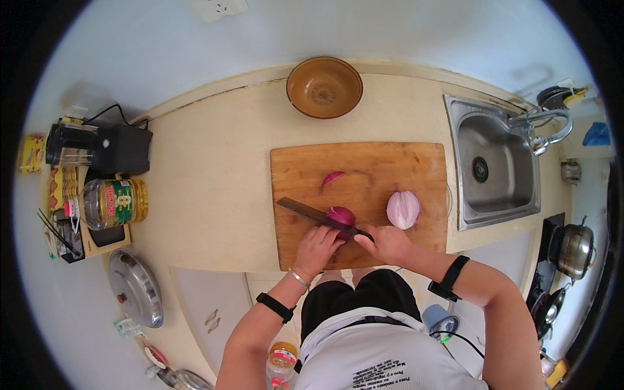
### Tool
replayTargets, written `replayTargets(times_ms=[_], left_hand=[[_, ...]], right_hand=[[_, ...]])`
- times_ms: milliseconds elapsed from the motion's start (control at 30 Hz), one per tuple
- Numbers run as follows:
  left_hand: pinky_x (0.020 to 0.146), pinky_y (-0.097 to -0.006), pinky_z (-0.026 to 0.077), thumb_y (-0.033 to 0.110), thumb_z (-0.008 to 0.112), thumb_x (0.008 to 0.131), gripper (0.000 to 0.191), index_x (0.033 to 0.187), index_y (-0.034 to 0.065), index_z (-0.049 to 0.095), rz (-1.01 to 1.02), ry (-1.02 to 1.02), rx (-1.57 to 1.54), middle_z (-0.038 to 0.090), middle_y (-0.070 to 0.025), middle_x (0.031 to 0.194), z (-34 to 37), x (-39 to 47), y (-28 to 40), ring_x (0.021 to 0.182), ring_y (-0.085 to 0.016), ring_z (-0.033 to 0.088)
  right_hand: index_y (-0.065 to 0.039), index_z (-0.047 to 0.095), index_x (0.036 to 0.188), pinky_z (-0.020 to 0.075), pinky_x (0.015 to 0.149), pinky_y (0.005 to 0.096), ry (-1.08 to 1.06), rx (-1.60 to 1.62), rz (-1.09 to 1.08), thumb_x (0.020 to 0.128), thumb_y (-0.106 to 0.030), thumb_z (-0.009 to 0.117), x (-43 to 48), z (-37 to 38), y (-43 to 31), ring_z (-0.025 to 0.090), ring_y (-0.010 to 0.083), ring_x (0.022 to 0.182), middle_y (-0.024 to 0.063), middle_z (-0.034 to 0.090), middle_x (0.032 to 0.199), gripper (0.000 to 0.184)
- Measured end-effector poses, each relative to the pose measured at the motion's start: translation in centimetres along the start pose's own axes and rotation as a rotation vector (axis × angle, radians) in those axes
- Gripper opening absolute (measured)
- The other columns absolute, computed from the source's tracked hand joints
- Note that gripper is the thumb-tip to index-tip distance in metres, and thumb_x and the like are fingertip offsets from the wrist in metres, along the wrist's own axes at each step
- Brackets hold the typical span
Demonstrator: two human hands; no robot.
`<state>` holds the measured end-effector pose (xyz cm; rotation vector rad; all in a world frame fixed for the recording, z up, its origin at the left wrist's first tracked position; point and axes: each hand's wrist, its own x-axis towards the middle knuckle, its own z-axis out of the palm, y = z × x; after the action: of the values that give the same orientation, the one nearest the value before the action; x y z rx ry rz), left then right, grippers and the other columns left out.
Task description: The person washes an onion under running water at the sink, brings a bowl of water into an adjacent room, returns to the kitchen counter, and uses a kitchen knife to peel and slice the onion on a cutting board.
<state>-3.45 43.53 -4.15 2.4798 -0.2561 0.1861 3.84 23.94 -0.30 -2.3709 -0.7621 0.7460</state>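
Note:
On a wooden cutting board (302,165) a red onion half (342,215) lies under the blade of a kitchen knife (302,209). My right hand (390,243) grips the knife's black handle, and the blade points to the far left across the onion. Close to the blade, my left hand (314,248) holds the near side of the onion with bent fingers, partly hiding it. A cut purple onion slice (333,178) rests farther back on the board. To the right sits another onion half (403,209), its pale layered face showing.
A brown bowl (324,87) stands behind the board near the wall. The steel sink (497,170) with its faucet (551,119) is at the right. At the left are a large oil bottle (115,202), a black appliance (122,148) and a steel lid (136,287).

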Motion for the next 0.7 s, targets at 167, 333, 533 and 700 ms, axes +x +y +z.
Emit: replayTargets(times_ms=[167,333,533,700], left_hand=[[0.073,-0.0347,0.048,0.019,0.066,0.074,0.028,0.100,0.0089,0.059,-0.015,-0.035,0.019,0.055,-0.0075,0.097,-0.7,-0.3,0.2,0.085,-0.028,0.054],[0.073,-0.0370,0.048,0.018,0.066,0.075,0.028,0.100,0.0075,0.059,0.013,-0.071,0.038,0.055,-0.0085,0.099,-1.3,-0.3,0.5,0.087,-0.028,0.055],[0.075,-0.0366,0.047,0.014,0.065,0.075,0.024,0.097,0.0057,0.060,0.112,-0.118,0.046,0.055,-0.0085,0.095,-2.0,-0.3,1.1,0.086,-0.027,0.054],[0.078,-0.0369,0.046,0.013,0.062,0.078,0.020,0.096,0.0045,0.061,0.128,-0.136,0.063,0.056,-0.0090,0.096,-2.6,-0.5,1.2,0.088,-0.028,0.054]], right_hand=[[-0.006,0.059,0.109,0.0476,0.064,0.0478,-0.064,0.040,0.050,0.090,-0.049,0.041,0.0,-0.6,-0.6,0.061,0.0389,0.071,0.0228,0.062,0.073,0.050],[-0.007,0.061,0.105,0.0476,0.063,0.0475,-0.004,0.041,0.042,0.090,-0.049,0.042,-0.5,-0.6,-0.6,0.061,0.0388,0.070,0.0226,0.062,0.071,0.049],[-0.007,0.062,0.100,0.0476,0.058,0.0464,0.091,0.018,-0.013,0.089,-0.048,0.045,-1.6,-0.2,-0.1,0.061,0.0372,0.065,0.0214,0.061,0.068,0.045],[-0.007,0.063,0.095,0.0471,0.056,0.0465,0.103,0.067,-0.011,0.089,-0.046,0.045,-3.3,-2.0,-1.6,0.060,0.0377,0.063,0.0205,0.061,0.067,0.044]])
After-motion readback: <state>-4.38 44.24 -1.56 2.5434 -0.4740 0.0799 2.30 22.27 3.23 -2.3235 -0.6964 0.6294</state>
